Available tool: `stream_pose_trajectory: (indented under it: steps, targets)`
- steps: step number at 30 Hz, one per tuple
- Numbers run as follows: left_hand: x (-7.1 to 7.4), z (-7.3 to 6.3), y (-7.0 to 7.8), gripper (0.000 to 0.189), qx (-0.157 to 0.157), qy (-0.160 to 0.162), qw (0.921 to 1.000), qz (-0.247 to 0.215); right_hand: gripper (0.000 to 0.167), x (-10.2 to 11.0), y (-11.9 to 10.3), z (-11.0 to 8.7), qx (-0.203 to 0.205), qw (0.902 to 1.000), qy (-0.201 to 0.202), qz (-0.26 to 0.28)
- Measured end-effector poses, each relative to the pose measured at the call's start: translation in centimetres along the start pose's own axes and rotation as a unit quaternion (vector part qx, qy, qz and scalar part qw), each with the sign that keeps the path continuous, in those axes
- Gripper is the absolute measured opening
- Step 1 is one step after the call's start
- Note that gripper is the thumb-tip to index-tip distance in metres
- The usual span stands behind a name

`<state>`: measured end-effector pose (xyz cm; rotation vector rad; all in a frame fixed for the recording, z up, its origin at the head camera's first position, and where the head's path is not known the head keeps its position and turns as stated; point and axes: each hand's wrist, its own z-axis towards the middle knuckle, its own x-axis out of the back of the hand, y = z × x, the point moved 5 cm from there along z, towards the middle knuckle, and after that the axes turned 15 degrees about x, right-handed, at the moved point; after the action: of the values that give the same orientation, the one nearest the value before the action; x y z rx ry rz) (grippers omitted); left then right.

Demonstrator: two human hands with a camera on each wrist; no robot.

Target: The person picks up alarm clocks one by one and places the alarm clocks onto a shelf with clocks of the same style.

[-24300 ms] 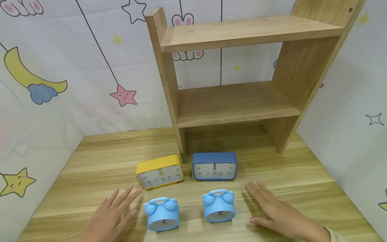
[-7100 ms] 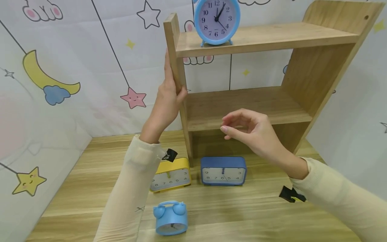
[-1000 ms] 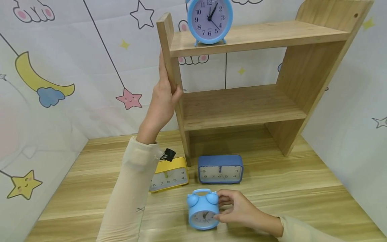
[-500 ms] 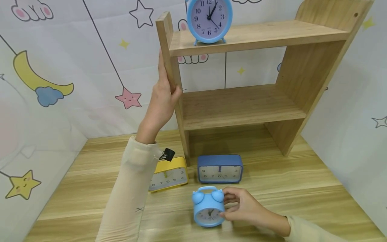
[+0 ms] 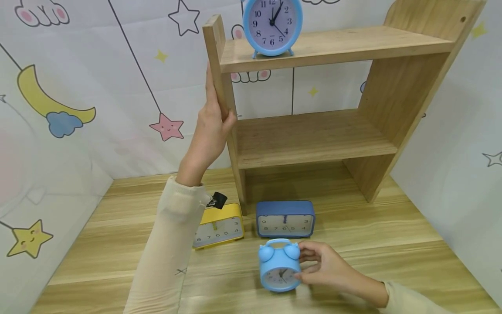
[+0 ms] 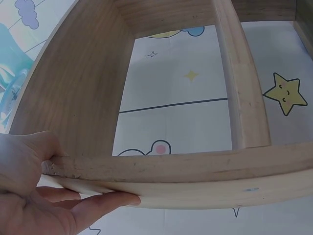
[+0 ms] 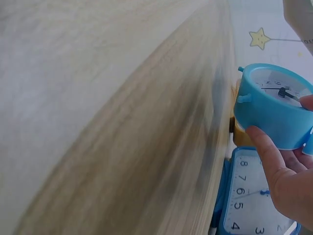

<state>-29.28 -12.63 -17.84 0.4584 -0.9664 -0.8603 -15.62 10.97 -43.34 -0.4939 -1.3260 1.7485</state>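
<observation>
In the head view my left hand (image 5: 209,128) grips the left side panel of a wooden shelf unit (image 5: 313,135). The left wrist view has its thumb bent over the panel edge (image 6: 186,169), with fingers along the outer side. My right hand (image 5: 327,268) pinches a light blue twin-bell alarm clock (image 5: 279,264) by its right side, thumb at the front rim. In the right wrist view this clock (image 7: 274,120) appears clear of the tabletop. Another light blue alarm clock (image 5: 272,26) stands on the upper shelf at its left end, its top cut off.
A blue rectangular clock (image 5: 285,208) stands on the wooden table (image 5: 376,261) before the shelf's bottom opening. Left of it, a yellow rectangular clock (image 5: 221,213) is partly hidden by my left sleeve (image 5: 168,248). Patterned white cloth (image 5: 129,152) encloses the back and sides.
Since a second ago my right hand has carried the light blue clock rightward and slightly up in view. My left hand stays on the shelf. Much earlier, both light blue clocks stood on the table.
</observation>
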Motion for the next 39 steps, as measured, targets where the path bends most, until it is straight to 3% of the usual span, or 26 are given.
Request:
stream_pose_trajectory:
  steps: [29, 39]
  targets:
    - [-0.1, 0.0, 0.0, 0.092, 0.007, -0.001, 1.0000, 0.001, 0.042, 4.2, -1.0, -1.4, 0.071, 0.9969, -0.032, 0.012]
    - [-0.1, 0.1, -0.2, 0.092, 0.018, -0.007, 0.9998, 0.003, 0.041, 5.5, -1.6, -1.7, 0.112, 0.9930, -0.039, 0.004]
